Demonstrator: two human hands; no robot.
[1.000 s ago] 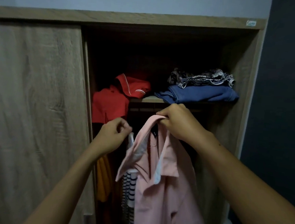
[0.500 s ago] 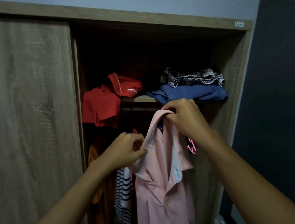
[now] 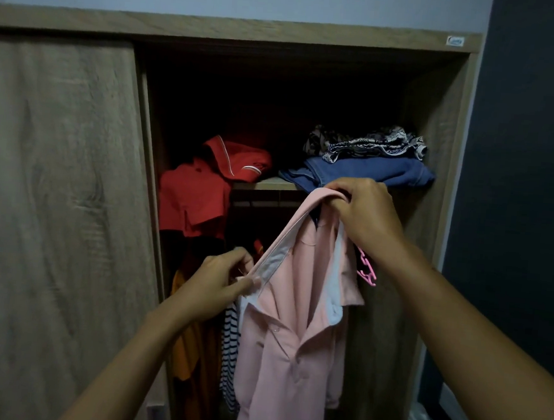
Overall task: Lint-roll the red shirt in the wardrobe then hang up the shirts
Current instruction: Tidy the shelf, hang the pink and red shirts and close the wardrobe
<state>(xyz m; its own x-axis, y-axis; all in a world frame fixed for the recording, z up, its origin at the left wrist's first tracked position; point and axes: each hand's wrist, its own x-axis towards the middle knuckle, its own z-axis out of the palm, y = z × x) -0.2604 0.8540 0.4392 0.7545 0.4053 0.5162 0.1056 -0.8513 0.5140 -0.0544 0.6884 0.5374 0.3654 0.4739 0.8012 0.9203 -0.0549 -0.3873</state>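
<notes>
A pink polo shirt (image 3: 291,353) hangs in front of the open wardrobe, held up by both hands. My right hand (image 3: 363,213) grips the top of its collar just below the shelf. My left hand (image 3: 221,285) pinches the collar's left edge lower down, stretching the neck opening. A pink hanger (image 3: 367,272) sticks out behind the shirt, under my right wrist. The red shirt (image 3: 204,187) lies on the left of the shelf (image 3: 272,185), drooping over its edge.
Folded blue cloth (image 3: 368,174) with a patterned garment (image 3: 367,143) on top sits on the shelf's right. An orange garment (image 3: 185,345) and a striped one (image 3: 229,355) hang below. The sliding door (image 3: 49,225) covers the left half. Clutter lies on the floor at bottom right.
My left hand dropped from beside the collar's top and took hold of the collar's left edge. My right hand lifted the shirt slightly higher and rightward, and the pink hanger came into sight.
</notes>
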